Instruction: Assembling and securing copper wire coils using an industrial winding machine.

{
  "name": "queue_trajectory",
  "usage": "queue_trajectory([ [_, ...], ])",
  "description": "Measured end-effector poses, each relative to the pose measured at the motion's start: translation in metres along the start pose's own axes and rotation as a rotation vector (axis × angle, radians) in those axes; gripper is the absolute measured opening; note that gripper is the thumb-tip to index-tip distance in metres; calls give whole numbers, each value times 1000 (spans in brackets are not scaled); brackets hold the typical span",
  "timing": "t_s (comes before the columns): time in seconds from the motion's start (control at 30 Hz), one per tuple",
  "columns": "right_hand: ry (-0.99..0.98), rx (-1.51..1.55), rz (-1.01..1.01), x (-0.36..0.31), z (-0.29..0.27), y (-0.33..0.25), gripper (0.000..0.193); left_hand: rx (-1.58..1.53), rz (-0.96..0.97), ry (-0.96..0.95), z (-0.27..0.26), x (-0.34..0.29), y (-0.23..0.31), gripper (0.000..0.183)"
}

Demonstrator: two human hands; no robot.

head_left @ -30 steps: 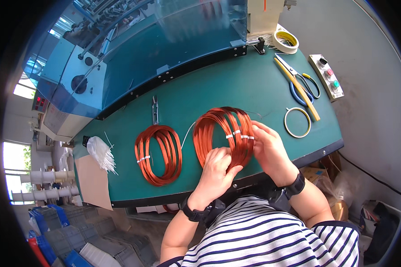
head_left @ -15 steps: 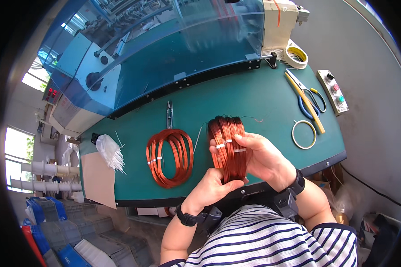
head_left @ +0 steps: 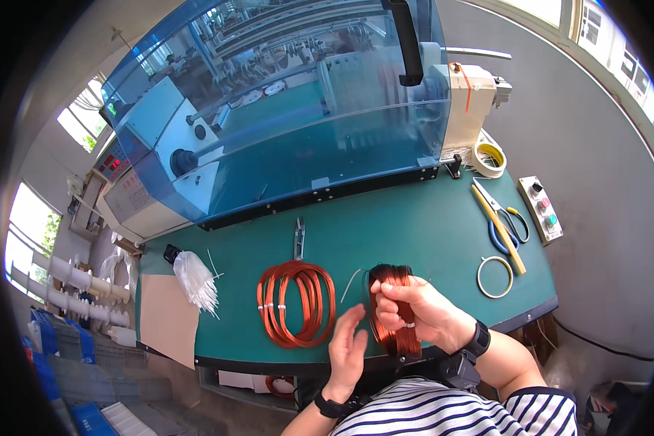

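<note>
A bundle of copper wire coils [head_left: 397, 336], tied with small white ties, is held up at the table's front edge. My right hand [head_left: 430, 311] is closed round its upper part, thumb and fingers pressed together. Just left of the bundle, my left hand [head_left: 349, 350] is off it, fingers stretched and holding nothing. Further left on the green table [head_left: 232, 254] lies a second set of copper wire coils [head_left: 316, 305], fanned into loops with white ties. A thin white strip [head_left: 351, 285] lies between the two sets.
Behind stands a winding machine under a blue clear cover [head_left: 305, 138]. To the right lie scissors [head_left: 503, 227], a yellow stick [head_left: 498, 229], a ring [head_left: 495, 277], tape [head_left: 489, 159] and a button box [head_left: 541, 208]. At left are a bag of white ties [head_left: 195, 280], cardboard [head_left: 166, 320] and a small metal cutter [head_left: 299, 238].
My left hand has let go of the bundle's lower end and moved left of it, fingers stretched. My right hand has closed round the upper part. The view has tilted up toward the machine.
</note>
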State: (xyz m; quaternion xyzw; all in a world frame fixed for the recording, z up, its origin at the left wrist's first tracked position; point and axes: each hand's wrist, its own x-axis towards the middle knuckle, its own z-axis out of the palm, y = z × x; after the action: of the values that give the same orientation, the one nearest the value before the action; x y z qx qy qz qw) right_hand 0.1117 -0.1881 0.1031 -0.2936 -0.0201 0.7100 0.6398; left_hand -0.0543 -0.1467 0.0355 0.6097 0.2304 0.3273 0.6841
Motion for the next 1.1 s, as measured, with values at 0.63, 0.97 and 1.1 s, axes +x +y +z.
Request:
queue_trajectory([
  [0.63,309,-826,-434,12,-60,21,36,-221,-655,-52,-7,66,-15,27],
  [0.97,326,-673,-448,42,-59,28,24,-95,-565,17,-6,76,-7,32],
  [1.1,314,-626,-481,49,-47,33,25,-70,-436,34,-6,73,-20,34],
])
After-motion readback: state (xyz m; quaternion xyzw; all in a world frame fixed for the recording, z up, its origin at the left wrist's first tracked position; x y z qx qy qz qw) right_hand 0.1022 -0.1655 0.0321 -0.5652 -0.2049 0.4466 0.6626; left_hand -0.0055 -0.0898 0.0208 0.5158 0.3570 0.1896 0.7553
